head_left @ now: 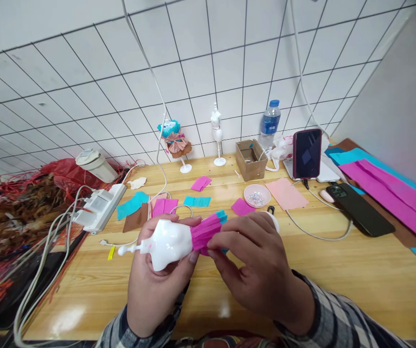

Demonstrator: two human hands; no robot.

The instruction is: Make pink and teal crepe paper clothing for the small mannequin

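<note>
One left hand (pixel 159 290) curled around a white doll body (pixel 173 241), neck (pixel 144 247) toward nine o'clock, one right hand (pixel 256 261) pinching pleated pink paper (pixel 205 233) at the body's three-o'clock end, pale pink bowl (pixel 257 188) at two o'clock, upright white figure (pixel 216 122) at one, wooden table (pixel 92 280) beneath.

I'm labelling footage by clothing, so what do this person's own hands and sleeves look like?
The left hand and right hand are bare, with no gloves, rings or watch showing. The left sleeve and right sleeve are plaid in white, grey and black, reaching the wrists.
</note>
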